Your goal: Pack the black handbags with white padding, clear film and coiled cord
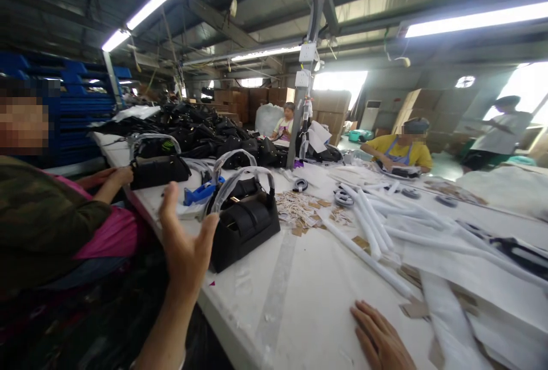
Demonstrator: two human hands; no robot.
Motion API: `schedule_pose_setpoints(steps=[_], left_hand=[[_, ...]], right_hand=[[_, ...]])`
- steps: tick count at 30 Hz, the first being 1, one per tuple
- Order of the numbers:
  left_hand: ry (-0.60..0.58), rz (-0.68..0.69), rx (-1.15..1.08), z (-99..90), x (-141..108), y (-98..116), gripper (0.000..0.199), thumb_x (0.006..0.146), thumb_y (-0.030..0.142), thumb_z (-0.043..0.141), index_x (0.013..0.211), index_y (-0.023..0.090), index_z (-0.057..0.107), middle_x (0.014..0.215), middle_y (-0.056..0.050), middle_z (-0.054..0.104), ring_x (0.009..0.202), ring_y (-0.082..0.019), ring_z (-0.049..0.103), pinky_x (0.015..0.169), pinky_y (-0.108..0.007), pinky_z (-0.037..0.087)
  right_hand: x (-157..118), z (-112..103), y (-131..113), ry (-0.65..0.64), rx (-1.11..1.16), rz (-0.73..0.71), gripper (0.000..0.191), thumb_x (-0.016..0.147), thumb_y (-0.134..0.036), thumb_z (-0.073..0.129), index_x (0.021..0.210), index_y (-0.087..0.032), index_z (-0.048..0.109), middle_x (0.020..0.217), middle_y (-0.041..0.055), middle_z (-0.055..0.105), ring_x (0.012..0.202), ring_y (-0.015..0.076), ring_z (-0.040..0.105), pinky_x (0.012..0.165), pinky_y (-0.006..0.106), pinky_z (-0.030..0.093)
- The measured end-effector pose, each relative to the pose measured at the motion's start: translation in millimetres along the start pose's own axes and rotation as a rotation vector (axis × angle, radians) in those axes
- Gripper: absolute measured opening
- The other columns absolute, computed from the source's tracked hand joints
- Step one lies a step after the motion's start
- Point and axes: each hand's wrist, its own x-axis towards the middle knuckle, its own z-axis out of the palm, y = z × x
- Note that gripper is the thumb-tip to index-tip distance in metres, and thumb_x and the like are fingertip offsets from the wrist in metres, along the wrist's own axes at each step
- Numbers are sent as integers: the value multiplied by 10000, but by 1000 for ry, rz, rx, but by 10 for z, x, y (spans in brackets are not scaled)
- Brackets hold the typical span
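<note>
My left hand (186,238) is raised over the table's left edge with thumb and fingers apart, holding nothing. Just beyond it stands a black handbag (246,221), upright, its handles wrapped in clear plastic. Whether the hand touches the bag I cannot tell. Flat on the white table (312,296) rests my right hand (381,336), fingers stretched out and nothing in them; part of it is cut off by the bottom edge. A blue tape dispenser (201,192) sits behind the handbag.
At left, a co-worker's hands (115,179) touch another black handbag (160,170). Black bags (205,127) are heaped at the back. White wrapped tubes (370,221) and paper scraps (302,210) lie at right. A metal post (302,101) rises mid-table. Other people work farther off.
</note>
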Motion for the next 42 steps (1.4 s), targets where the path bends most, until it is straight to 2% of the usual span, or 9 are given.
schedule_pose_setpoints(steps=[4, 8, 14, 19, 24, 27, 30, 37, 42], left_hand=[[-475, -298, 49, 318, 92, -575, 787, 780, 571, 644, 1389, 126, 418, 1427, -192, 511, 1340, -318, 476, 1127, -465, 359], [-621, -368, 251, 472, 70, -832, 529, 782, 568, 622, 1138, 180, 578, 1113, -122, 699, 1111, -312, 641, 966, -405, 471], [-757, -293, 93, 752, -483, -82, 461, 779, 587, 630, 1020, 194, 638, 919, -69, 715, 894, -266, 683, 781, -337, 497], [-922, -225, -151, 1087, -1194, 456, 325, 803, 383, 633, 1072, 201, 623, 1081, -64, 676, 881, -195, 670, 806, -300, 503], [-950, -210, -189, 1221, -1425, 421, 289, 823, 335, 577, 1079, 206, 611, 1126, -64, 644, 934, -196, 656, 843, -310, 505], [-960, -219, -225, 1244, -1480, 329, 327, 811, 260, 553, 1129, 195, 590, 1161, -75, 648, 976, -198, 655, 892, -316, 504], [-983, -198, -188, 1255, -1567, 286, 373, 780, 213, 559, 1150, 177, 587, 1182, -99, 646, 1080, -236, 630, 969, -350, 479], [-1036, -98, -254, 1160, -1758, 107, 445, 771, 158, 556, 1214, 178, 593, 1266, -102, 627, 1216, -231, 577, 1080, -321, 426], [-777, 141, -46, 929, -1751, -117, 442, 862, 151, 506, 1302, 156, 556, 1360, -156, 568, 1305, -294, 514, 1107, -458, 425]], right_hand=[[26, 7, 2, 14, 35, -6, 402, 927, -497, 508, 1168, -271, 739, 1238, 84, 688, 1116, 296, 672, 914, 408, 606], [28, 5, -32, 34, 74, 50, 378, 918, -485, 531, 1155, -280, 741, 1227, 86, 696, 1114, 302, 673, 925, 428, 599], [73, -57, -199, -23, 289, 304, 453, 849, -500, 594, 1199, -234, 701, 1279, 123, 661, 1209, 323, 609, 1048, 497, 496], [494, -77, -609, 59, 606, 450, 896, 752, -523, 697, 1508, -212, 330, 1522, 152, 422, 1398, 312, 415, 1100, 489, 422], [1291, -138, -990, 183, 927, 605, 987, 641, -548, 784, 1458, -195, 357, 1384, 163, 557, 1264, 342, 543, 1007, 493, 473], [1671, -214, -1136, 210, 1090, 676, 769, 644, -570, 783, 1241, -143, 553, 1121, 124, 698, 1052, 320, 652, 908, 430, 525], [1872, -244, -1288, 189, 1007, 681, 566, 650, -551, 766, 1022, -148, 626, 908, 71, 722, 897, 286, 678, 800, 375, 546], [1841, -318, -1403, 212, 682, 635, 268, 660, -389, 659, 870, -223, 640, 748, 15, 682, 765, 253, 640, 737, 358, 503], [1406, -871, -1048, 97, 738, 509, 297, 612, -385, 690, 842, -199, 667, 753, 22, 686, 754, 245, 627, 711, 345, 511]])
